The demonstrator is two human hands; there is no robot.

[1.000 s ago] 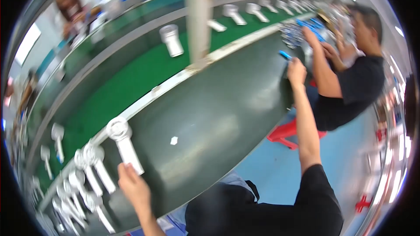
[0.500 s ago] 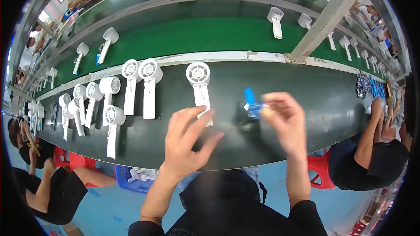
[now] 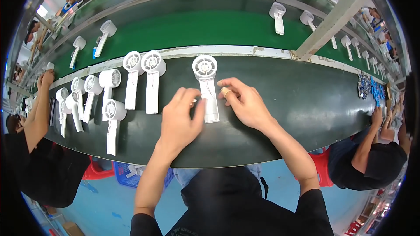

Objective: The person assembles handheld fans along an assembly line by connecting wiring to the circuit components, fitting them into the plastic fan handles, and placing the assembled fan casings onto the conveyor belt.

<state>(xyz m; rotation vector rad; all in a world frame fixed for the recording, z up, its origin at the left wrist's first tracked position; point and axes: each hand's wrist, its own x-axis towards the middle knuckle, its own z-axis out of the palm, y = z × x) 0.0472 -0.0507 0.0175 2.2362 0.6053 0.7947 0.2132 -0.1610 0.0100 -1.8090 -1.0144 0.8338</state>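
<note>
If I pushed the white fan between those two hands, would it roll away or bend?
The white fan probably wouldn't roll far, because its long handle lies along the table. It might slide, since the tabletop looks smooth and shiny. The straight handle looks stiff, so bending seems unlikely.

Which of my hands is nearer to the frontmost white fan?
Left. Your left hand is right of the frontmost fan; your right hand is farther right, beyond the central fan.

at least nine white handheld fans (image 3: 204, 67) counted on the dark worktable (image 3: 315, 100); at least eight more on the green conveyor belt (image 3: 188, 30). also counted: one slanted post (image 3: 339, 15), one blue plastic basket (image 3: 120, 176), two red stools (image 3: 323, 166).
</note>
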